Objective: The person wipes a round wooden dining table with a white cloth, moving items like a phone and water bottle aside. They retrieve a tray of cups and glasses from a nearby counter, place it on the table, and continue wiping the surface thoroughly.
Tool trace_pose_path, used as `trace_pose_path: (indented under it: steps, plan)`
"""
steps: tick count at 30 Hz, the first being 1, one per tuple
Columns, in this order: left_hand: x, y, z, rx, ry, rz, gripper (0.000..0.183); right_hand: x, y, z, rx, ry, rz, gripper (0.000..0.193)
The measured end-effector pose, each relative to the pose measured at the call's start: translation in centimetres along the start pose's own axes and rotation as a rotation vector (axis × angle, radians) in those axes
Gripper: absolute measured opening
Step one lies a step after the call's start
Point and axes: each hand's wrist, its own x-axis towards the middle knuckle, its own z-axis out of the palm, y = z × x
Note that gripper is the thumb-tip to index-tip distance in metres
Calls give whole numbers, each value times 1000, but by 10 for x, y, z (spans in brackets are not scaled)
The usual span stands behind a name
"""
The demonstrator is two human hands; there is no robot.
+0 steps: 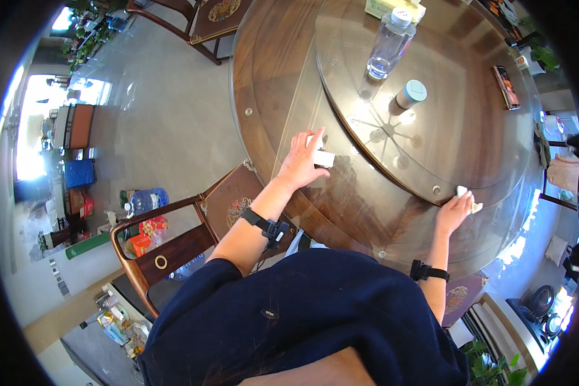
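My left hand is over the left part of a round wooden table with a glass top. Its thumb and fingers curl around a small white box-like object, partly hidden by the fingers. Farther right, at the edge of the raised glass turntable, my right hand is closed on a crumpled white tissue that sticks out past the fingers. Dark straps circle both wrists.
On the turntable stand a clear bottle with a white cap, a small jar with a pale blue lid and a yellow-green box. A dark booklet lies at the right. Wooden chairs flank the table.
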Motion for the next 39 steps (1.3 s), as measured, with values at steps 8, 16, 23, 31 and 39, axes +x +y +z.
trace_pose_path:
  steps: [8, 16, 23, 31, 39]
  plan:
    - [1, 18, 17, -6, 175, 20, 52, -68, -67, -20, 256, -240, -117, 47]
    - [23, 84, -21, -122, 472, 200, 45, -25, -17, -11, 991, 134, 869, 41]
    - [86, 181, 35, -178, 268, 314, 49, -22, -15, -2, 1231, 135, 1062, 28]
    - [147, 242, 99, -99, 226, 332, 52, -24, -19, -17, 1418, 106, 1096, 24]
    - [169, 253, 95, -123, 124, 241, 101, -22, -33, -16, 1341, 116, 1146, 24]
